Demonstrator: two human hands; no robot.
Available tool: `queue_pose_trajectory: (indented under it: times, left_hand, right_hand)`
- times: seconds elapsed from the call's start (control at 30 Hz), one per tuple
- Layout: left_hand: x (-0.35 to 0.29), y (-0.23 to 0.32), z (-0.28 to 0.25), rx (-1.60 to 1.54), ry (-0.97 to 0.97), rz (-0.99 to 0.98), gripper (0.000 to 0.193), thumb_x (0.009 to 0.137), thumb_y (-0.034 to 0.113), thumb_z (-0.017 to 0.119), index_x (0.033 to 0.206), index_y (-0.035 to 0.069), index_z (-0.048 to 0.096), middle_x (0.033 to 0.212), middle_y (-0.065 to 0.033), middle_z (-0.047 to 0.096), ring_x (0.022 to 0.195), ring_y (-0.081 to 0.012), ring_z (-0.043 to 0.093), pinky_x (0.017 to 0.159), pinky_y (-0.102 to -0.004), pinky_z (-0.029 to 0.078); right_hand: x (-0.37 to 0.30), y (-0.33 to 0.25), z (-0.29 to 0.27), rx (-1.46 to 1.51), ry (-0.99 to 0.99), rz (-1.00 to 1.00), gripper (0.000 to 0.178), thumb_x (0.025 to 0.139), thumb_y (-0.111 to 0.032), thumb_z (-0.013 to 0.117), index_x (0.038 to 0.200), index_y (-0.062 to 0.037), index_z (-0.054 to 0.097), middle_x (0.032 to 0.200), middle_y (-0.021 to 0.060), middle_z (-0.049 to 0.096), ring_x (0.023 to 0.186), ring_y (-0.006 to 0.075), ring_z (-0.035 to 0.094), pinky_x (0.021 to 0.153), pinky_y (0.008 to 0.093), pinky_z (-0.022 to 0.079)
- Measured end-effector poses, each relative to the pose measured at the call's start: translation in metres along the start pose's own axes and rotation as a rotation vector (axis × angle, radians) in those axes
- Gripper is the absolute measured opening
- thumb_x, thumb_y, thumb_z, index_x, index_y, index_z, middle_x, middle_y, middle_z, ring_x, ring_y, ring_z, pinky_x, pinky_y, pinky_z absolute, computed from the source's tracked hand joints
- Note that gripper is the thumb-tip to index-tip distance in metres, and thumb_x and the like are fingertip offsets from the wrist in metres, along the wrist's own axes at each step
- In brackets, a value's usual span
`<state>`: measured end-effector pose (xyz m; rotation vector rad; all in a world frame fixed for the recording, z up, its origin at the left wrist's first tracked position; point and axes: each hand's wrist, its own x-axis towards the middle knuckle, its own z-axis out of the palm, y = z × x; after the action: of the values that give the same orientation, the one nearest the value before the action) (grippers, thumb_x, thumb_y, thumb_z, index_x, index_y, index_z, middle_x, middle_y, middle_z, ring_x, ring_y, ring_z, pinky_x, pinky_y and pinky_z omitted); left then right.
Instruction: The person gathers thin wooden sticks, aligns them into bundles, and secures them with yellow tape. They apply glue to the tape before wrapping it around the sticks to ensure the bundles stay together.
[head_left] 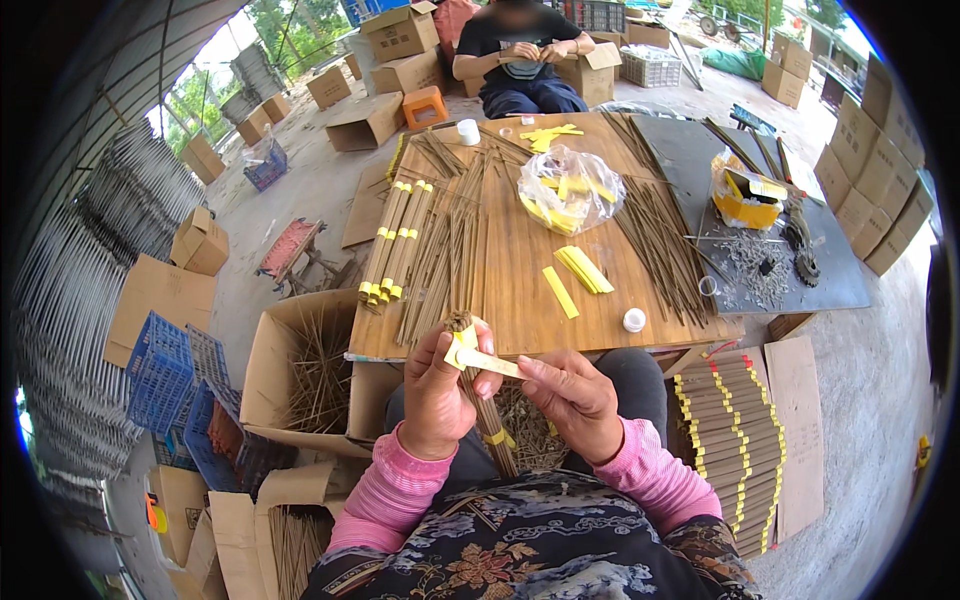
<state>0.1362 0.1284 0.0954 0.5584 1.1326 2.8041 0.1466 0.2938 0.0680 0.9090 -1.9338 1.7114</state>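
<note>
My left hand (438, 395) is closed round a bundle of thin brown sticks (490, 420), which tilts down toward my lap. A yellow paper band circles the bundle's lower part, and yellow paper also shows near its top, at my left thumb. From there a pale paper strip (495, 365) stretches to the right, its free end pinched between the thumb and fingers of my right hand (578, 398). On the table just ahead lie loose brown sticks (465, 250), finished bundles with yellow bands (395, 245) and a small stack of yellow strips (583, 270).
A clear plastic bag with yellow strips (570, 190) and a small white round container (634, 319) sit on the wooden table (520, 290). Left stands a carton of sticks (300, 370); right, rows of banded bundles (730, 440). Across the table a person (520, 60) handles something thin.
</note>
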Motion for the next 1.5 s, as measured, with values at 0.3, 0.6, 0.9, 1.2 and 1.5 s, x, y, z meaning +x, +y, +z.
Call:
queue_pose_trajectory:
  times: [0.3, 0.6, 0.9, 1.2, 1.5]
  left_hand:
    - [-0.003, 0.003, -0.001, 0.014, -0.017, 0.001, 0.028, 0.09, 0.025, 0.047, 0.105, 0.003, 0.054, 0.087, -0.0103, 0.053, 0.056, -0.0131, 0.047, 0.049, -0.0237, 0.039]
    - [-0.006, 0.005, 0.003, 0.047, -0.088, -0.005, 0.033, 0.09, 0.028, 0.048, 0.103, -0.002, 0.052, 0.084, -0.0084, 0.052, 0.056, -0.0105, 0.046, 0.049, -0.0228, 0.039]
    - [-0.008, 0.006, 0.004, 0.076, -0.086, -0.032, 0.037, 0.088, 0.032, 0.05, 0.102, -0.002, 0.052, 0.083, -0.0079, 0.052, 0.057, -0.0109, 0.048, 0.049, -0.0213, 0.04]
    - [-0.007, 0.008, 0.003, 0.005, -0.137, -0.04, 0.038, 0.089, 0.034, 0.048, 0.103, -0.001, 0.051, 0.083, -0.0076, 0.051, 0.053, -0.0106, 0.045, 0.048, -0.0232, 0.036]
    - [-0.008, 0.007, 0.005, 0.007, -0.136, -0.05, 0.036, 0.09, 0.031, 0.047, 0.104, -0.003, 0.051, 0.083, -0.0082, 0.052, 0.056, -0.0102, 0.046, 0.05, -0.0228, 0.038]
  right_hand:
    - [0.001, -0.004, 0.001, 0.06, -0.037, 0.027, 0.033, 0.078, 0.002, 0.06, 0.11, -0.0046, 0.058, 0.083, 0.0087, 0.057, 0.072, 0.0178, 0.055, 0.064, 0.024, 0.045]
    - [0.002, -0.009, -0.005, 0.352, -0.092, 0.236, 0.02, 0.084, -0.003, 0.055, 0.103, 0.0008, 0.059, 0.073, 0.0046, 0.058, 0.064, 0.0112, 0.053, 0.06, 0.0226, 0.042]
    - [0.005, -0.017, -0.018, 0.717, -0.275, 0.638, 0.019, 0.087, -0.009, 0.053, 0.101, 0.0015, 0.06, 0.071, -0.0031, 0.053, 0.063, 0.0025, 0.044, 0.055, 0.0176, 0.036]
    - [-0.006, -0.006, -0.014, 0.841, -0.001, 0.46, 0.022, 0.087, -0.008, 0.053, 0.107, 0.0021, 0.057, 0.076, -0.0011, 0.056, 0.067, 0.0045, 0.048, 0.061, 0.0187, 0.04]
    - [-0.001, -0.014, -0.006, 0.639, -0.138, 0.504, 0.022, 0.087, -0.01, 0.054, 0.104, 0.0029, 0.058, 0.076, -0.0013, 0.055, 0.067, 0.0041, 0.047, 0.061, 0.0185, 0.04]
